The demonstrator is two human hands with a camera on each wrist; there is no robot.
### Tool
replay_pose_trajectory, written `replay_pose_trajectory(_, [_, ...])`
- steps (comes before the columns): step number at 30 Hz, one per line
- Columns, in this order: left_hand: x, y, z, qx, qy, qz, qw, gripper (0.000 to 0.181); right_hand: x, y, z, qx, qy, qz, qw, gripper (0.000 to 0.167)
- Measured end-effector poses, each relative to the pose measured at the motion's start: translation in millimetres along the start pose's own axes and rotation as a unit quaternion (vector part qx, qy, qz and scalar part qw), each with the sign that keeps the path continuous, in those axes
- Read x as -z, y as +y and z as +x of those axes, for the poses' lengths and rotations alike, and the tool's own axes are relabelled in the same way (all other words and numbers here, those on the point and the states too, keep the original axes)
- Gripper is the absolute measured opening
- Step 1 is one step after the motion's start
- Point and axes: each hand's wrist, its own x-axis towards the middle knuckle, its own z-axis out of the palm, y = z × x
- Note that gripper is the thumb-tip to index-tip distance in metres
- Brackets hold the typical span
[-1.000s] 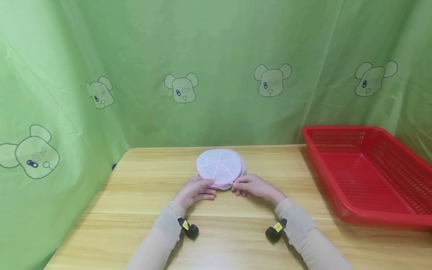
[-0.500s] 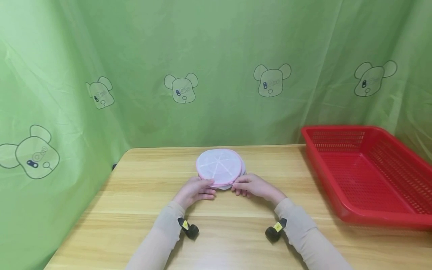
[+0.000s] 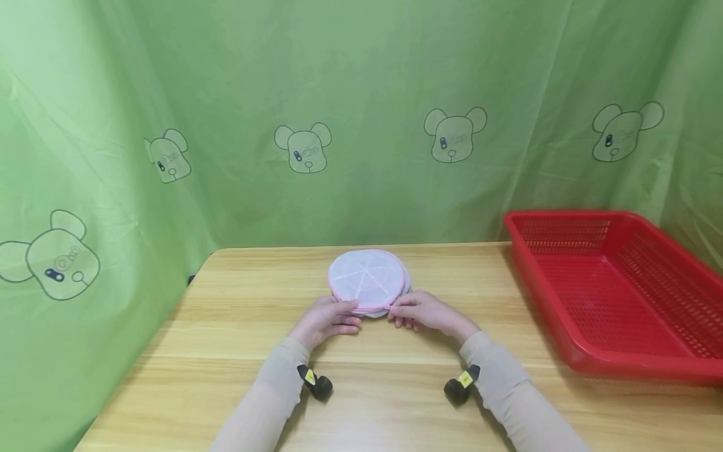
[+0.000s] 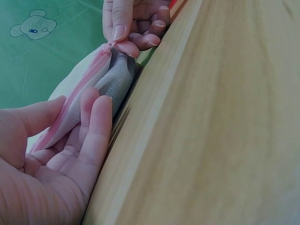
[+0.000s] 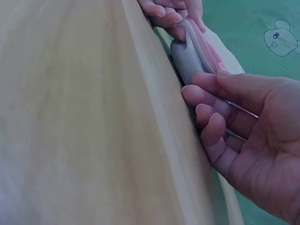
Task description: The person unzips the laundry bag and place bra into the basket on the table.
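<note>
White pouch [image 3: 367, 276], interior hidden, sits in left grip [image 3: 327, 319] and right grip [image 3: 428, 312]

2 grips [image 3: 326, 319] [image 3: 433, 314], 1 rnd pouch [image 3: 367, 279], 1 bskt [image 3: 649, 365], 2 wrist cams [image 3: 322, 388] [image 3: 456, 393], 5 bear pics [image 3: 308, 150]

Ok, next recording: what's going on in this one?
A person is handling a round white pouch with both bare hands, near the far side of a wooden table. The left hand holds its near edge, thumb on top, while the right hand pinches at the pull of the pink zipper. How far the zipper is closed is hard to tell. A red basket stands off to the right.
</note>
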Motion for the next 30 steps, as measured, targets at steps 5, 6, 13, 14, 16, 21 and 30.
replay_pose_trajectory(5, [0.2, -0.3, 0.5, -0.001, 0.004, 0.0, 1.0, 0.02, 1.0, -0.7, -0.3, -0.005, -0.003, 0.005, 1.0, 0.031])
replay_pose_trajectory(6, [0.2, -0.4, 0.6, -0.001, 0.004, -0.001, 1.0, 0.021, 0.9, -1.0, -0.5, -0.007, -0.003, 0.007, 1.0, 0.031])
replay_pose_trajectory(13, [0.1, -0.7, 0.5, 0.001, 0.009, -0.004, 0.9999, 0.02, 2.0, 0.4, -1.4, -0.018, 0.001, 0.02, 0.9996, 0.03])
replay_pose_trajectory(14, [0.2, -0.8, 0.6, 0.002, 0.01, -0.004, 0.9999, 0.02, 2.7, 0.9, -1.6, -0.02, 0.002, 0.022, 0.9996, 0.031])
replay_pose_trajectory(16, [0.3, -1.3, 0.9, 0.001, 0.012, -0.004, 0.9999, 0.02, 3.9, 1.4, -2.1, -0.022, 0.002, 0.022, 0.9995, 0.031])
replay_pose_trajectory(21, [0.1, -1.3, 0.4, 0.003, 0.014, -0.005, 0.9999, 0.019, 5.8, 0.3, -3.3, -0.024, -0.001, 0.025, 0.9994, 0.033])
replay_pose_trajectory(30, [-0.5, -0.6, -1.0, 0.003, 0.016, -0.008, 0.9998, 0.017, 12.6, 0.7, -6.2, -0.023, 0.004, 0.012, 0.9996, 0.031])
